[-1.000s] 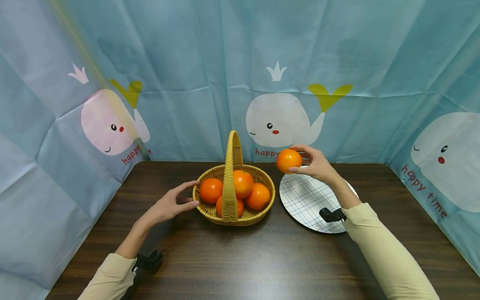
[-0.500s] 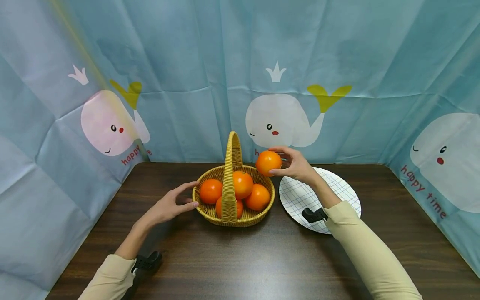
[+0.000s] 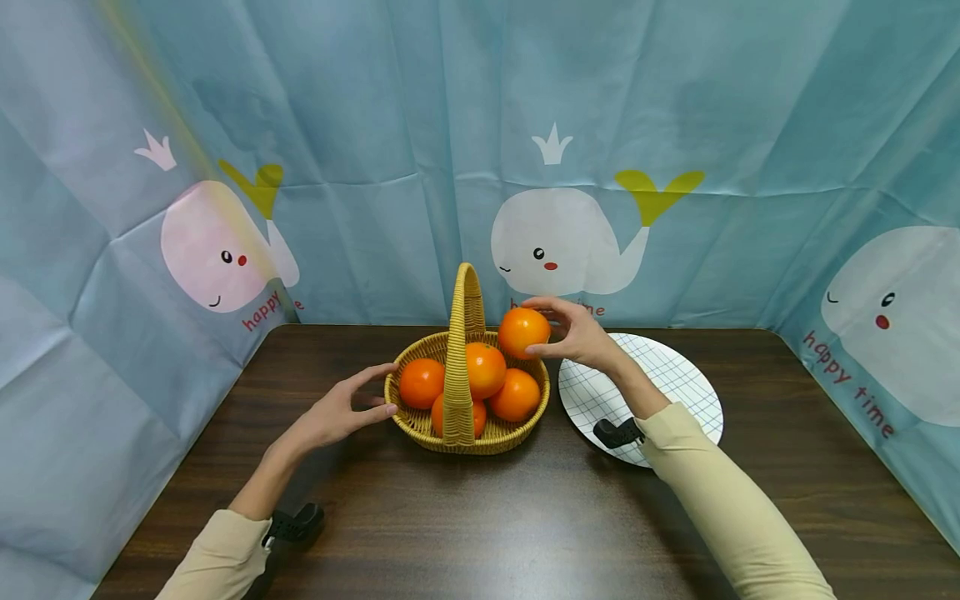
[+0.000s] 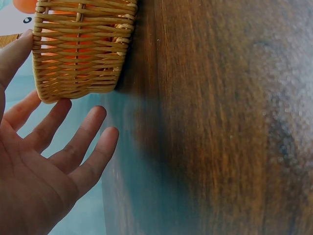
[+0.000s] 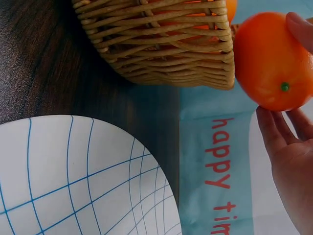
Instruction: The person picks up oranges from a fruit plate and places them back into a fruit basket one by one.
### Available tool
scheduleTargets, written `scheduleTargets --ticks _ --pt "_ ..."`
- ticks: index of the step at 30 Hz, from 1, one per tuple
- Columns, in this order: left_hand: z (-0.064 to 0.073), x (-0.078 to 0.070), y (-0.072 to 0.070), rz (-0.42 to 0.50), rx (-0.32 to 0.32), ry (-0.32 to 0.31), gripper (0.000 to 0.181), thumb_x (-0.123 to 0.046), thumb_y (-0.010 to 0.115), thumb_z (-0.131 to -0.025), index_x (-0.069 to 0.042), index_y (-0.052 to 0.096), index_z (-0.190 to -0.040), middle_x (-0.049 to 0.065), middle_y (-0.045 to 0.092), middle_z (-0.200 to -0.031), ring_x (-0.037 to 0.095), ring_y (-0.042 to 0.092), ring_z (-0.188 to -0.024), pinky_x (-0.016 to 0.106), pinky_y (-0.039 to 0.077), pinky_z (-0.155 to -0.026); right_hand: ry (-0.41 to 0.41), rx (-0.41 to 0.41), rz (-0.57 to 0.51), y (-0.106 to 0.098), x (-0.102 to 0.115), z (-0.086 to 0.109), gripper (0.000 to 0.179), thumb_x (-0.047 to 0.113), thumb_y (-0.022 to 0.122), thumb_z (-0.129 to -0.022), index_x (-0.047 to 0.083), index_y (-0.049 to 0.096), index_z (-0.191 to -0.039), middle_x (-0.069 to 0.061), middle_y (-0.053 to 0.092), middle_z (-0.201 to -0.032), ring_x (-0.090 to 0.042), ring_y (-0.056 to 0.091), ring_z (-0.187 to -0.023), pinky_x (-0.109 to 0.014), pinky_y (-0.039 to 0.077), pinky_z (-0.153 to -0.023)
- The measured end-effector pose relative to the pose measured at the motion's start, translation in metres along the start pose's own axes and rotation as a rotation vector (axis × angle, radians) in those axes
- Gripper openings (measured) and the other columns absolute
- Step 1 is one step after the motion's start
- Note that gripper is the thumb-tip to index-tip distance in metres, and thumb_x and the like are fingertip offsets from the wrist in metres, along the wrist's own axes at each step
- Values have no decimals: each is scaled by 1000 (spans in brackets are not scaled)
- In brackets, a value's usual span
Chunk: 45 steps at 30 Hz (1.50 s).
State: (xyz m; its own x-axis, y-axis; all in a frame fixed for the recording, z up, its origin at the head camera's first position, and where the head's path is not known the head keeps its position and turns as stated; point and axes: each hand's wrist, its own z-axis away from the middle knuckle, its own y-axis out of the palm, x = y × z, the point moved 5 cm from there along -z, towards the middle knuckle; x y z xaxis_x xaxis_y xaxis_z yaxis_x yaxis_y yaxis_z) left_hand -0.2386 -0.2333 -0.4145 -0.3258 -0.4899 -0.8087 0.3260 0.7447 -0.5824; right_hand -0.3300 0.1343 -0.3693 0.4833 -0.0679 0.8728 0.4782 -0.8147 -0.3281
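My right hand (image 3: 583,337) pinches an orange (image 3: 522,332) between thumb and fingertips, over the back right rim of a wicker basket (image 3: 459,354) with a tall handle. In the right wrist view that orange (image 5: 274,63) shows a green stem spot and overlaps the rim's edge. Several other oranges (image 3: 516,395) lie in the basket, one partly behind the handle. My left hand (image 3: 333,412) touches the basket's left end with thumb and fingertips. The left wrist view shows this hand's fingers (image 4: 80,139) spread and fairly straight, against the woven wall (image 4: 80,63).
Right of the basket lies a round white plate (image 3: 667,383) with blue grid lines, partly under my right forearm. The dark wooden table (image 3: 465,525) backs onto a light blue curtain (image 3: 360,233) with printed whales. Each wrist wears a black strap mount (image 3: 296,523).
My right hand has carried the orange left from over the plate to above the basket's right side, lowering slightly at the end. My left hand and the basket stay in place.
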Motion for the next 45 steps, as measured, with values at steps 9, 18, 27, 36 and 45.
scheduleTargets --ticks 9,18,27,36,45 --pt "1 -1 0 -5 0 -12 66 -22 72 -98 -5 42 -153 21 40 -155 40 63 -115 57 51 -93 11 19 -2 4 -4 -1 66 -6 82 -82 -1 55 -141 -15 54 -142 -33 56 -123 -47 51 -97" --pt "0 0 0 -3 1 -11 65 -22 72 -98 -5 42 -153 21 40 -154 41 63 -114 51 55 -90 5 28 -57 -1 1 1 67 -7 80 -83 -8 49 -143 -24 48 -146 -43 44 -134 -48 38 -110" --pt "0 1 0 0 2 -11 65 -21 72 -98 -5 41 -154 21 40 -155 41 62 -115 52 54 -90 53 -75 -16 -30 -5 25 44 -7 76 -88 -11 60 -129 -22 63 -127 -45 61 -113 -40 56 -90" --pt "-1 0 0 6 6 -14 66 -21 72 -98 -5 41 -154 21 39 -155 42 62 -116 55 53 -92 106 -120 103 -53 -12 54 30 -2 75 -91 -6 67 -120 -19 68 -114 -30 69 -99 -33 58 -83" --pt "2 1 1 24 -8 -7 67 -22 68 -100 -6 34 -156 24 38 -154 44 60 -117 54 52 -94 161 -163 187 -72 -17 82 26 3 74 -94 -4 69 -118 -31 64 -116 -29 70 -99 -28 58 -79"
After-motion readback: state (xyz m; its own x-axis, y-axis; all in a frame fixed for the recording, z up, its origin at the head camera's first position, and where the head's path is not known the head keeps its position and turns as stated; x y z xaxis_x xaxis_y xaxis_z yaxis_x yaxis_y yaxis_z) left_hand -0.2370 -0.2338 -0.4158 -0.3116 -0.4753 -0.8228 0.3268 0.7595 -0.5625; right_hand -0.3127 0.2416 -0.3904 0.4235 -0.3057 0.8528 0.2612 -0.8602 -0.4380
